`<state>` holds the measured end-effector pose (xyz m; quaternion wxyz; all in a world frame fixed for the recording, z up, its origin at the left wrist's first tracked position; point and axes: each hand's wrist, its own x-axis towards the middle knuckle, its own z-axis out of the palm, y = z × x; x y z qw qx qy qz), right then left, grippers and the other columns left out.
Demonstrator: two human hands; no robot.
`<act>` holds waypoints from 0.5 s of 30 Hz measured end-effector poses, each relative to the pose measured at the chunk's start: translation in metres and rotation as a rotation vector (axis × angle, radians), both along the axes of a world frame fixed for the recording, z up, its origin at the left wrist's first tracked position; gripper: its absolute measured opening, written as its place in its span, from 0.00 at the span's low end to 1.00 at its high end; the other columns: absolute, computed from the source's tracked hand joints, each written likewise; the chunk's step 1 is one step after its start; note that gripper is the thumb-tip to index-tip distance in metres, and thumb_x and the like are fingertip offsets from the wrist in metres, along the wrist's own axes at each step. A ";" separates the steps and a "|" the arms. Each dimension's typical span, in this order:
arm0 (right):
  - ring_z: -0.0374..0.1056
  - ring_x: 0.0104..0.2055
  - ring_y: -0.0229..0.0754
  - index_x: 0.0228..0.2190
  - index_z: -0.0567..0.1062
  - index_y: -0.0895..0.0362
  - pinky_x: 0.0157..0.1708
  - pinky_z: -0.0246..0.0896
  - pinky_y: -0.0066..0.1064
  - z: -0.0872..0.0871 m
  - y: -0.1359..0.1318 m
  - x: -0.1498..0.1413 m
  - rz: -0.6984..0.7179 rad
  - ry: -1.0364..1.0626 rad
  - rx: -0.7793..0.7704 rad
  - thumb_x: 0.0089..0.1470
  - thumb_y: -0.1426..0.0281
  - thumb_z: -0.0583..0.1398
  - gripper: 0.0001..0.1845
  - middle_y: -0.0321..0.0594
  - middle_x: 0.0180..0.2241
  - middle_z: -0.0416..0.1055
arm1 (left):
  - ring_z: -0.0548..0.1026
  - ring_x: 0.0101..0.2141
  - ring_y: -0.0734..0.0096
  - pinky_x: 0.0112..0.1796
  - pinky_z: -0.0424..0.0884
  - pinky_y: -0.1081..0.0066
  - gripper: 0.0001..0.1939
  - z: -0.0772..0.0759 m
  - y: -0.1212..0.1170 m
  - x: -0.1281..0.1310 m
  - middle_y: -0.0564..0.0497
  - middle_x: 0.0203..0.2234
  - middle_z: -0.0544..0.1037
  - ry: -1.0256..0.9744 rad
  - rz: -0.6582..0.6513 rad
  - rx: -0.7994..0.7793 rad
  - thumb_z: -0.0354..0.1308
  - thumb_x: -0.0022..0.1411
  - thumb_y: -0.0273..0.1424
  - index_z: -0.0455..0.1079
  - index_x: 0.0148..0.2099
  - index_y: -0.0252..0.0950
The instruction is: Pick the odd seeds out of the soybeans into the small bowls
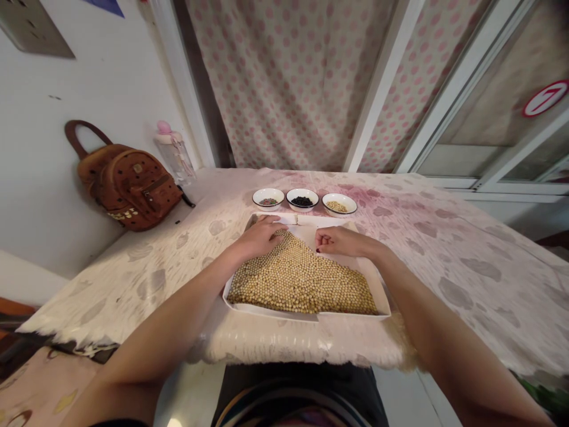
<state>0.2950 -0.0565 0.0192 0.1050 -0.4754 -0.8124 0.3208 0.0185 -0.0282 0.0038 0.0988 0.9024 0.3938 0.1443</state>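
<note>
A white tray [382,296] lies on the table in front of me, heaped with yellow soybeans [302,279]. My left hand [260,236] rests on the far left of the bean pile, fingers curved over the beans. My right hand [338,240] sits at the far right of the pile, its fingers curled inward in a loose fist on the bare tray floor. Beyond the tray stand three small white bowls: one with mixed dark and green beans [268,199], one with black beans [302,200], one with yellow beans [339,204].
The table wears a pale cloth with grey leaf prints [444,249]. A brown studded backpack [128,187] leans on the wall at the left, beside a clear bottle with a pink cap [174,153]. A dotted curtain [293,83] hangs behind.
</note>
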 end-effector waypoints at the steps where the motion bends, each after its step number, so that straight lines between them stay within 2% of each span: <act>1: 0.65 0.31 0.40 0.30 0.71 0.54 0.30 0.59 0.33 -0.001 0.001 0.001 -0.016 0.001 0.020 0.51 0.69 0.60 0.02 0.38 0.29 0.73 | 0.60 0.63 0.55 0.63 0.55 0.55 0.19 -0.001 0.000 0.000 0.42 0.61 0.67 -0.001 0.000 0.003 0.52 0.68 0.34 0.72 0.58 0.38; 6: 0.65 0.30 0.40 0.30 0.70 0.54 0.28 0.58 0.32 -0.002 0.001 0.000 -0.023 0.035 0.043 0.53 0.69 0.58 0.02 0.38 0.29 0.72 | 0.60 0.63 0.56 0.62 0.56 0.54 0.18 -0.004 0.002 -0.001 0.46 0.61 0.68 -0.017 -0.008 0.020 0.52 0.68 0.35 0.72 0.58 0.41; 10: 0.65 0.30 0.40 0.30 0.71 0.54 0.29 0.57 0.33 0.001 -0.003 -0.004 -0.014 -0.013 0.046 0.50 0.69 0.60 0.03 0.39 0.29 0.72 | 0.61 0.62 0.56 0.62 0.57 0.53 0.18 -0.003 0.001 -0.001 0.49 0.61 0.69 -0.026 -0.003 0.017 0.53 0.67 0.34 0.72 0.57 0.44; 15: 0.65 0.31 0.40 0.29 0.70 0.54 0.29 0.56 0.33 0.004 -0.007 -0.007 -0.032 -0.123 0.062 0.50 0.72 0.59 0.01 0.39 0.30 0.72 | 0.60 0.63 0.56 0.62 0.57 0.54 0.19 -0.002 0.001 0.000 0.46 0.61 0.68 -0.014 0.000 0.005 0.53 0.68 0.34 0.71 0.58 0.42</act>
